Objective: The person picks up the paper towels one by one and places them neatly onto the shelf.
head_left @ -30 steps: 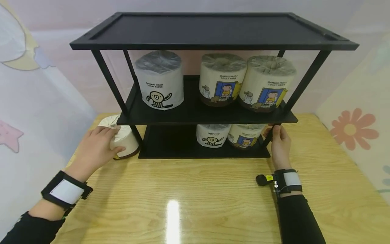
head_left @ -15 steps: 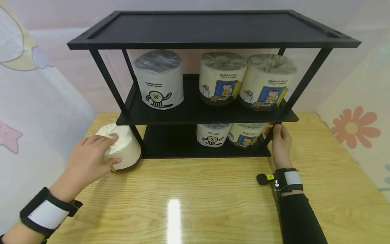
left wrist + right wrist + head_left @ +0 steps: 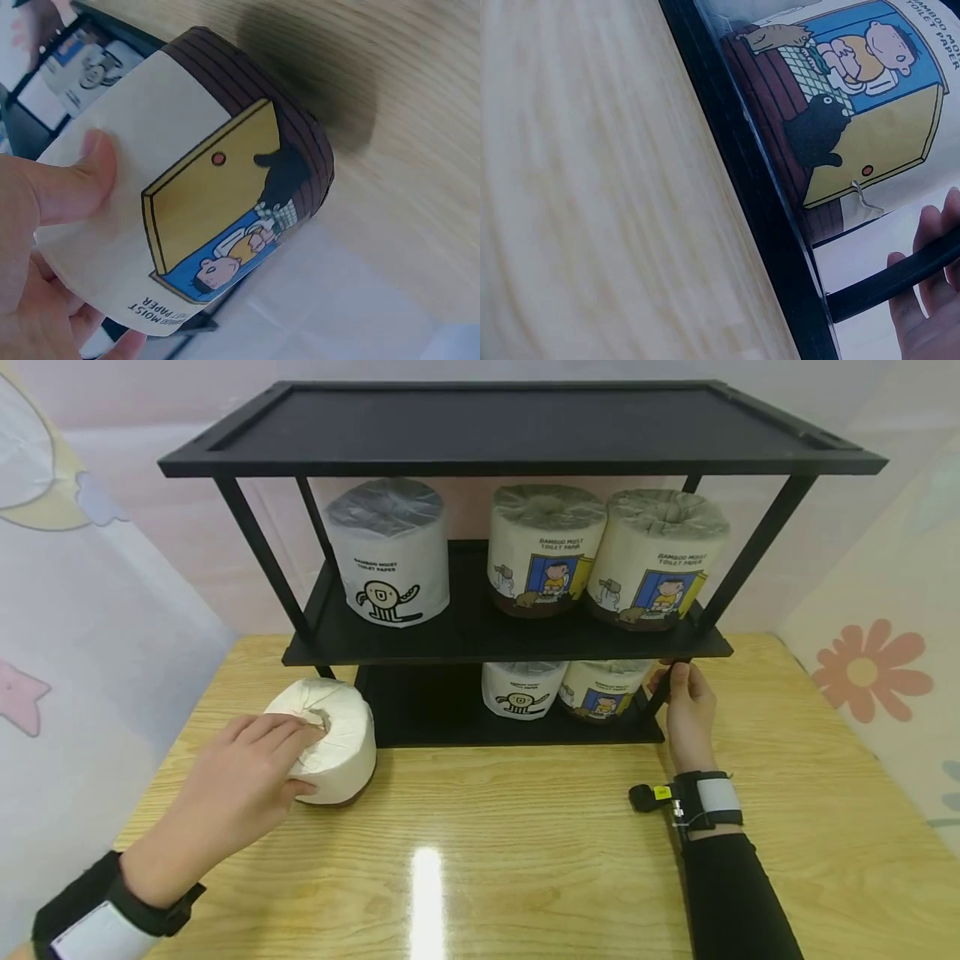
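My left hand (image 3: pixel 243 772) grips a wrapped toilet paper roll (image 3: pixel 347 767), thumb on its side and fingers at its top. It is beside the front left corner of a black shelf rack (image 3: pixel 465 647). In the left wrist view, the roll's wrapper (image 3: pixel 210 172) shows a yellow door and a cartoon figure; whether its base touches the table is unclear. My right hand (image 3: pixel 691 714) holds the rack's lower right post (image 3: pixel 660 695). In the right wrist view, its fingers (image 3: pixel 930 259) lie behind the post, near a printed roll (image 3: pixel 855 97).
On the middle shelf stand a white roll (image 3: pixel 390 564) at left and two printed rolls (image 3: pixel 546 556) at right. The bottom shelf (image 3: pixel 420 710) bears a white roll (image 3: pixel 521 693) and a printed roll (image 3: pixel 602 693) at its right. Wooden table (image 3: pixel 525 843) lies in front.
My left hand has brought the roll from beside the rack's left side toward me and to the right, in front of its left corner. The right hand stays on the post.
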Action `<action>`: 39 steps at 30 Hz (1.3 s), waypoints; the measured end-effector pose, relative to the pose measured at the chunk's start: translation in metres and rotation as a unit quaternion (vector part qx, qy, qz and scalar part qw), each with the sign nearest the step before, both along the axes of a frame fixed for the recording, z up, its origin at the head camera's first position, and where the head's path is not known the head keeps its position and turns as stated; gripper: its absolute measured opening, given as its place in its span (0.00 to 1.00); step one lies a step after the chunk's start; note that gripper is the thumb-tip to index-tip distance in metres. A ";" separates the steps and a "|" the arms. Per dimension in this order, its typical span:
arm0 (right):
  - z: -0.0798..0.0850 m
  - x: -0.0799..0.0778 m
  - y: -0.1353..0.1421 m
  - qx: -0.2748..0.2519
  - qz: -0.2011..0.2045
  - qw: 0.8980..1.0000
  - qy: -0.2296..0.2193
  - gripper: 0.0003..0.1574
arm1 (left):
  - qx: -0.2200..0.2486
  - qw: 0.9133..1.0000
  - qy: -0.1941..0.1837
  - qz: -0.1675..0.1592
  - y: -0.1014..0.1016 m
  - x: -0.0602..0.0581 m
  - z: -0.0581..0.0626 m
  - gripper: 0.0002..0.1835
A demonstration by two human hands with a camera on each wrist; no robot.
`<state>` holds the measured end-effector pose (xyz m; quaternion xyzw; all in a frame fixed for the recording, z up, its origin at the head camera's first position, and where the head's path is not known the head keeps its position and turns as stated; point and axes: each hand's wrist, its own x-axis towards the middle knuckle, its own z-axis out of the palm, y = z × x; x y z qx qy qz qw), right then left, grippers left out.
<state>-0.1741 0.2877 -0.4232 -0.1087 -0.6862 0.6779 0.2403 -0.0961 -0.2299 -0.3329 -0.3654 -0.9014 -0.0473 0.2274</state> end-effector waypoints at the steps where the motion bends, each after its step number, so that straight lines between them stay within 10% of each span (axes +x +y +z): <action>1: 0.000 0.000 0.000 0.000 0.000 1.000 0.001 0.26 | -0.002 1.000 0.003 -0.005 0.003 0.001 0.001 0.35; 39: -0.002 -0.001 0.000 -0.006 -0.011 1.000 0.004 0.25 | -0.020 0.997 0.007 -0.069 0.076 -0.028 -0.015 0.32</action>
